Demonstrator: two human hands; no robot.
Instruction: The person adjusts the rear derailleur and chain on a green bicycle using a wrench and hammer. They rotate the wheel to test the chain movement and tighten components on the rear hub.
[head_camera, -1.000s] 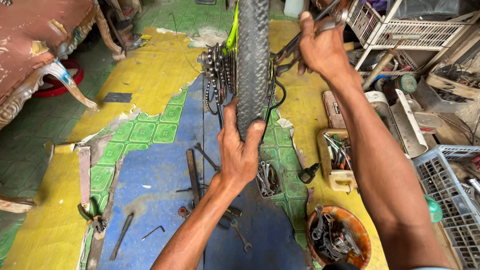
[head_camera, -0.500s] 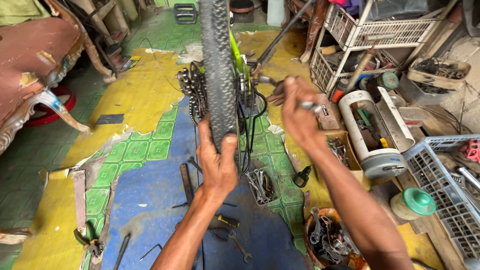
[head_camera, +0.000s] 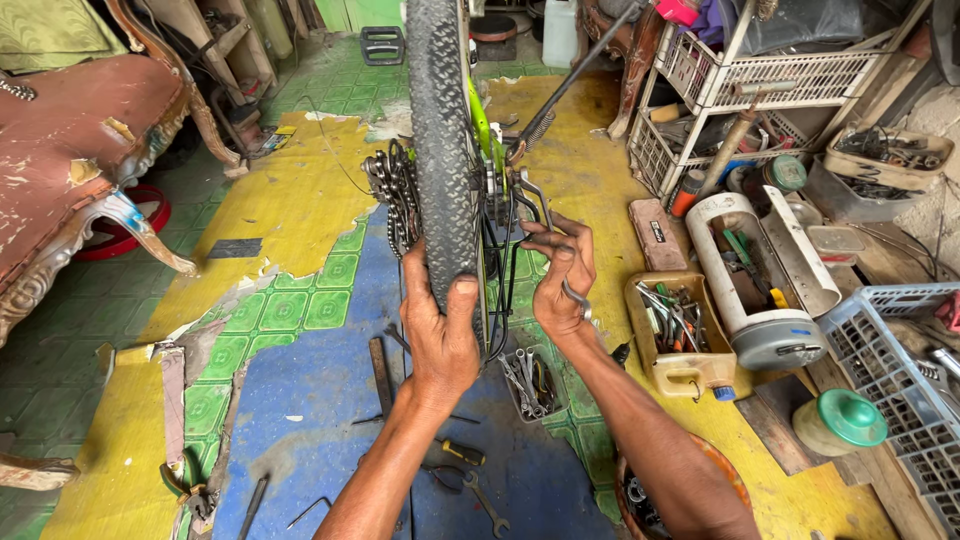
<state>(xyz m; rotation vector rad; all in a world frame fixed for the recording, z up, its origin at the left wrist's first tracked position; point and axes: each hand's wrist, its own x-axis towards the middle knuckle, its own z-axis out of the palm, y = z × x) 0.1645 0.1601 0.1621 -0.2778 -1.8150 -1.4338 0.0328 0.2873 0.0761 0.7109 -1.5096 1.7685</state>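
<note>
A bicycle wheel with a knobby black tyre (head_camera: 440, 140) stands upright in front of me, edge on. My left hand (head_camera: 440, 335) grips the tyre's near edge, thumb on the tread. My right hand (head_camera: 560, 280) is beside the wheel's right side, fingers on the brake arm and black cable (head_camera: 525, 205) by the green frame (head_camera: 480, 120); a small metal tool hangs from its fingers. The sprockets and chain (head_camera: 392, 200) stick out on the wheel's left side.
Wrenches and a screwdriver (head_camera: 455, 455) lie on the blue and yellow floor below my arms. A small tray of tools (head_camera: 530, 385) sits by my right wrist. A yellow tool tub (head_camera: 680, 325), white canister (head_camera: 760, 280), crates (head_camera: 890, 360) and wire shelves (head_camera: 770, 80) crowd the right. A sofa (head_camera: 70, 170) stands left.
My right hand has come down from high by the frame to the brake beside the tyre. The view has tilted and drawn nearer; my left hand has kept its grip on the tyre.
</note>
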